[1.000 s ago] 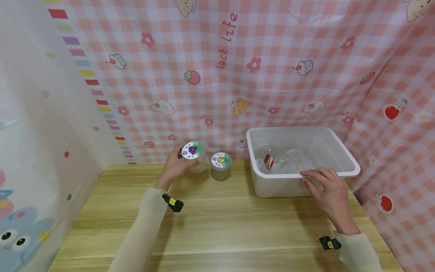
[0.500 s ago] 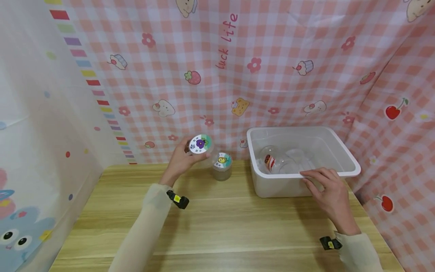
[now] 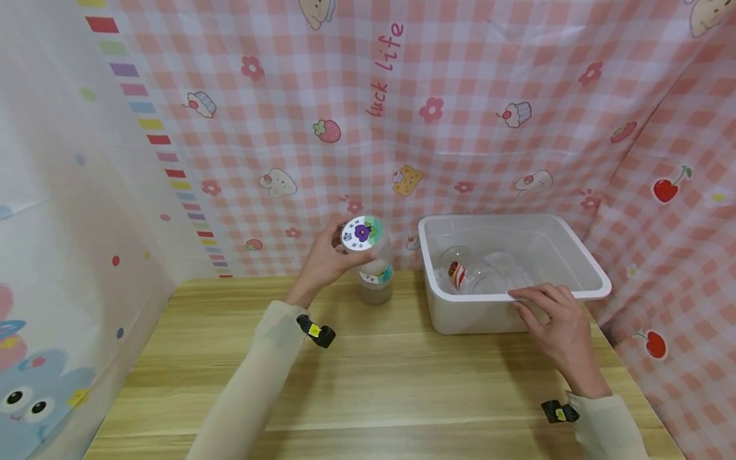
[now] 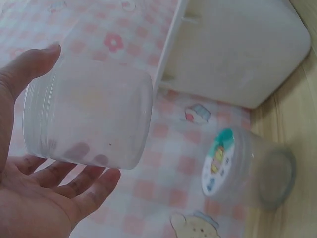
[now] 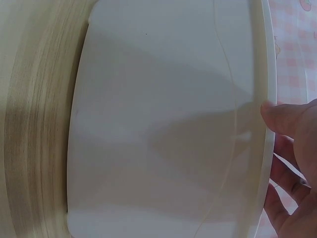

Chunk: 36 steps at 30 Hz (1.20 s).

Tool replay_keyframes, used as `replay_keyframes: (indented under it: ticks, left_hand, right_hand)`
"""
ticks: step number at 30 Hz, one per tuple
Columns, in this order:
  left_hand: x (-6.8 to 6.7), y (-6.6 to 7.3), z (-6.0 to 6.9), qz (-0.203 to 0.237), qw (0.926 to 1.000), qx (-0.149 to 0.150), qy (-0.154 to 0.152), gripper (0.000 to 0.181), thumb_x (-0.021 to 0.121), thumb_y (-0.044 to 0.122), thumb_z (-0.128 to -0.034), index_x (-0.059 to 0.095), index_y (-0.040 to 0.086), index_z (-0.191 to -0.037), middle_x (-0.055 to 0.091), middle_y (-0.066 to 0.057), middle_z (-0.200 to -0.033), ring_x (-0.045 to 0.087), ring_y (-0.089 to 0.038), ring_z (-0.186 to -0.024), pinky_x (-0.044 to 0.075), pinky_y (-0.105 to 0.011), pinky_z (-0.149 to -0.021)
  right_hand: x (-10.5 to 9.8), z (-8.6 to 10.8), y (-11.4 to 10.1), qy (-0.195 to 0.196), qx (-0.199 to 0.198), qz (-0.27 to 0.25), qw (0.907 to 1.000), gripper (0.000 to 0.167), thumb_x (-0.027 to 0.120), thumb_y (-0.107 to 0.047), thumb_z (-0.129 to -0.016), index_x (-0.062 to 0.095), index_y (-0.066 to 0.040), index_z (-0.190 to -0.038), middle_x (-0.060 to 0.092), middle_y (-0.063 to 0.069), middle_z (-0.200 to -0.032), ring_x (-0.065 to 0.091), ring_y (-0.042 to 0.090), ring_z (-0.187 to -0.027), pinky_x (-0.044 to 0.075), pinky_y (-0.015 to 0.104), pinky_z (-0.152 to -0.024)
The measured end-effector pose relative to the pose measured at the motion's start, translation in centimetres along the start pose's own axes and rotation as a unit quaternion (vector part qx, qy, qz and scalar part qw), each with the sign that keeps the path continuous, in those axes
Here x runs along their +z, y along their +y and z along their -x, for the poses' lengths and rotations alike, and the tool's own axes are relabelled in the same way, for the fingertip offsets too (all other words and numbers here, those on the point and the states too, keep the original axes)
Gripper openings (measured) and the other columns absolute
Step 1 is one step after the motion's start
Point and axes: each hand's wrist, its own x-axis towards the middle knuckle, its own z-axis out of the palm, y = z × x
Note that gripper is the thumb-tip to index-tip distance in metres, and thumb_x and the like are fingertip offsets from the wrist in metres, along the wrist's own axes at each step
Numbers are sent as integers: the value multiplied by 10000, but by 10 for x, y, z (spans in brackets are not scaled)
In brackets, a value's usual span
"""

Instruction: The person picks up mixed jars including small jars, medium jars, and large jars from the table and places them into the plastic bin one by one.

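Note:
A clear plastic jar (image 3: 362, 233) with a purple-flower label on its lid is gripped in my left hand (image 3: 323, 263). In the left wrist view the thumb lies on one side of this jar (image 4: 99, 114) and the fingers on the other. It is in the air over a second clear jar (image 3: 376, 294) with a yellow and green label, which stands on the table and is partly covered from the head view. My right hand (image 3: 559, 329) holds the front rim of a white plastic bin (image 3: 477, 316), thumb outside and fingers over the edge.
Inside the bin lie clear plastic containers, one with a red and white label (image 3: 457, 276). The wooden table (image 3: 402, 390) backs onto a pink checked cloth (image 3: 345, 160). A white printed cloth (image 3: 69, 211) hangs on the left.
My left hand has lifted the purple-flower jar and carried it rightward, from beside the second jar to above it. My right hand stays at the bin's rim.

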Motion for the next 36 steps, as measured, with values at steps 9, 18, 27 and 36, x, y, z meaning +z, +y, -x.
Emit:
replay_keyframes:
  ticks: [9, 18, 27, 36]
  left_hand:
    - [18, 22, -6, -16, 9999, 79, -120, 932, 913, 305, -768, 405, 154, -1534, 609, -62, -1362, 578, -267, -1292, 507, -457, -1091]
    - [43, 40, -11, 175, 9992, 148, -315, 836, 889, 312, -796, 435, 189, -1488, 606, -32, -1376, 571, -241, -1300, 478, -467, -1118]
    - [70, 51, -16, -141, 9987, -48, -478, 857, 874, 486, -779, 452, 294, -1499, 586, 56, -1328, 554, -197, -1256, 528, -412, -1012]
    - [96, 58, -17, -31, 9979, 22, -650, 819, 877, 409, -799, 472, 270, -1497, 600, 27, -1315, 548, -197, -1219, 522, -376, -986]
  right_hand:
    - [0, 0, 0, -9, 17, -4, 10000, 384, 873, 68, -714, 802, -112, -1046, 729, 48, -969, 565, 235, -906, 420, 289, -777]
    - [0, 0, 0, -12, 14, -14, 10000, 383, 872, 65, -719, 802, -113, -1050, 731, 49, -971, 566, 233, -905, 419, 284, -775]
    - [0, 1, 0, -31, 48, -2, 10000, 373, 878, 51, -720, 802, -112, -1048, 731, 49, -970, 567, 235, -906, 420, 294, -781]
    - [0, 1, 1, 10, 3, -23, 10000, 387, 877, 65, -706, 803, -111, -1043, 733, 51, -968, 569, 239, -895, 422, 297, -773]
